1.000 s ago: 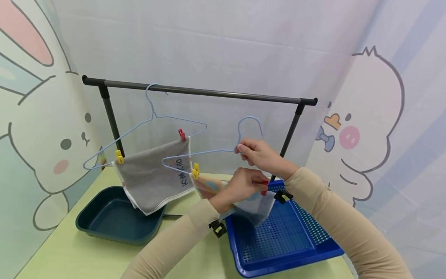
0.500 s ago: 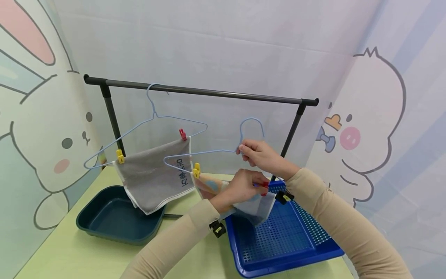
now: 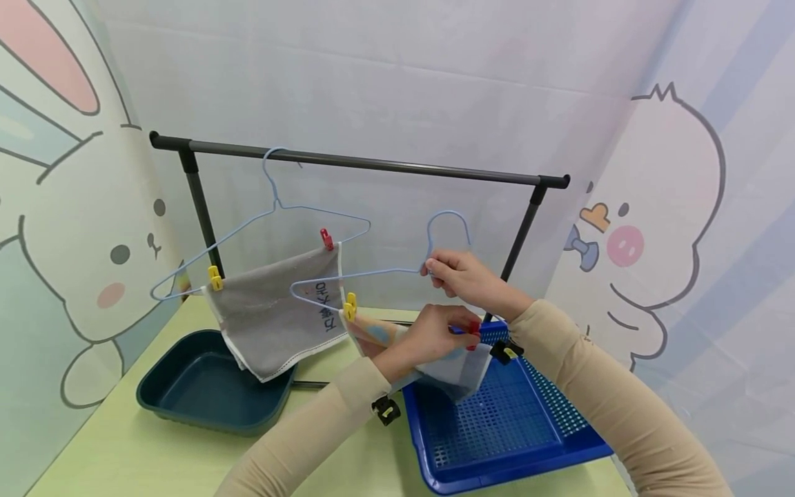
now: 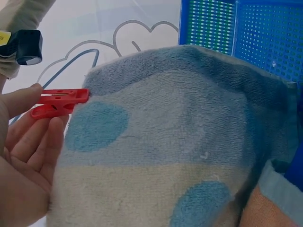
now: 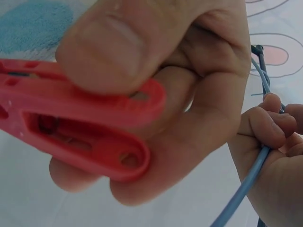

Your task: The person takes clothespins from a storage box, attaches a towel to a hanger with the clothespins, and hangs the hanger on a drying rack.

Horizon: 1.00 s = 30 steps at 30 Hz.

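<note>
My left hand (image 3: pixel 425 338) pinches the handles of a red clothespin (image 4: pixel 61 99) between thumb and fingers. The clothespin's tip is at the upper corner of a small towel (image 4: pixel 142 127), pale with blue dots. My right hand (image 3: pixel 462 276) grips the neck of a light blue wire hanger (image 3: pixel 366 273), just below its hook. A yellow clothespin (image 3: pixel 350 307) fastens the towel's other corner to the hanger. The left hand covers part of the towel in the head view. The right wrist view shows the red clothespin's handles up close, under the left thumb.
A black rack bar (image 3: pixel 373 163) stands behind. From it hangs another blue hanger (image 3: pixel 242 224) with a grey towel (image 3: pixel 279 310), fastened by a yellow and a red clothespin. A dark green basin (image 3: pixel 211 393) sits left on the table (image 3: pixel 348 462), a blue basket (image 3: pixel 515 476) right.
Both hands, with the hanger and towel, have dipped very slightly. Their grips look the same.
</note>
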Each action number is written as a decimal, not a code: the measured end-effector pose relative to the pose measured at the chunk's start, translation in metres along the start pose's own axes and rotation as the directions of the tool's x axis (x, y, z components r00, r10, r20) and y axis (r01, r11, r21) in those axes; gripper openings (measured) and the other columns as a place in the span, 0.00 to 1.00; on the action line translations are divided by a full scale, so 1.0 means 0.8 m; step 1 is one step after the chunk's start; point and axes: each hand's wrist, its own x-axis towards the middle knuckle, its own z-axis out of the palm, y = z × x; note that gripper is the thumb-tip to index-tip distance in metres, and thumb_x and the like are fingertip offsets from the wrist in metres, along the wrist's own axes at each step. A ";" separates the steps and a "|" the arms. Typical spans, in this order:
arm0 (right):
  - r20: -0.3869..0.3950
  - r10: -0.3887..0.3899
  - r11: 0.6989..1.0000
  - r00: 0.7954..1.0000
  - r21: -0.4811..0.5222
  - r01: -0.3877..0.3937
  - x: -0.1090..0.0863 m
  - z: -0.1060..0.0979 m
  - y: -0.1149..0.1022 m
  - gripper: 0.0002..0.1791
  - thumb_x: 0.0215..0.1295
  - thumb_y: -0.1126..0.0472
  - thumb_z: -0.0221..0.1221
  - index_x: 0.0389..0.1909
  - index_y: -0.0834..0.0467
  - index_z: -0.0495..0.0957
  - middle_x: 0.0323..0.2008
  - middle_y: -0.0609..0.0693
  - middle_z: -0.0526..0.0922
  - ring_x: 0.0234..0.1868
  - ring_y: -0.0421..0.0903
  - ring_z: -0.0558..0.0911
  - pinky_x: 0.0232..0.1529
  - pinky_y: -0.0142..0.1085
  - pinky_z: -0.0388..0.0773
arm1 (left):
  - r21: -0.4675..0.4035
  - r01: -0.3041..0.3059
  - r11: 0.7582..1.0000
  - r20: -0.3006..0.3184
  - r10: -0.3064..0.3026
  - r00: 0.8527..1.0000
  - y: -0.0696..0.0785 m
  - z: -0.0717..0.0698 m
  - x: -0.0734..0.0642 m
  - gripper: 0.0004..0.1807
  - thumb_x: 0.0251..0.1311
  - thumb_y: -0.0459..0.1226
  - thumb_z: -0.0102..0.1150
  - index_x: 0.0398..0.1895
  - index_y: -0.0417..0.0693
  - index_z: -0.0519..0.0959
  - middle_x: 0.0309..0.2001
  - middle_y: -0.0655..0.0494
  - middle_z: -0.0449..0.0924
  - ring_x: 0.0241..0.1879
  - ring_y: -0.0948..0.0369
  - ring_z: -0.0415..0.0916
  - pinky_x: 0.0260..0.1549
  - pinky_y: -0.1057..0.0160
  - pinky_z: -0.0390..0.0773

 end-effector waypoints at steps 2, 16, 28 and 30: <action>-0.003 0.005 1.000 1.000 0.012 -0.005 -0.001 -0.001 0.000 0.17 0.75 0.52 0.42 0.42 0.59 0.75 0.27 0.54 0.71 0.19 0.46 0.63 0.30 0.39 0.67 | -0.011 0.004 1.000 0.002 -0.004 1.000 0.000 0.000 0.000 0.14 0.58 0.38 0.64 0.47 0.45 0.82 0.36 0.61 0.85 0.36 0.74 0.79 0.33 0.74 0.76; -0.015 0.013 0.998 1.000 0.058 -0.012 -0.001 -0.008 0.009 0.18 0.76 0.52 0.42 0.43 0.60 0.75 0.27 0.55 0.70 0.18 0.45 0.60 0.29 0.37 0.65 | -0.007 0.014 1.000 -0.016 -0.014 1.000 -0.002 0.000 -0.002 0.12 0.59 0.38 0.63 0.46 0.51 0.83 0.39 0.63 0.84 0.37 0.74 0.78 0.34 0.75 0.76; -0.046 0.006 1.000 0.999 0.022 -0.005 0.002 -0.014 0.018 0.18 0.75 0.52 0.42 0.42 0.59 0.76 0.26 0.55 0.69 0.18 0.46 0.62 0.29 0.38 0.66 | -0.038 -0.017 0.999 -0.043 0.015 0.999 -0.004 -0.023 -0.015 0.06 0.61 0.34 0.59 0.38 0.44 0.84 0.36 0.61 0.83 0.35 0.72 0.78 0.35 0.71 0.77; -0.056 0.011 1.000 0.998 0.010 -0.011 0.003 -0.015 0.020 0.17 0.75 0.52 0.43 0.42 0.59 0.76 0.26 0.55 0.70 0.18 0.46 0.62 0.29 0.38 0.66 | -0.026 -0.017 1.000 -0.050 0.015 0.999 -0.003 -0.028 -0.017 0.05 0.62 0.34 0.59 0.37 0.44 0.84 0.34 0.61 0.83 0.33 0.71 0.77 0.34 0.70 0.77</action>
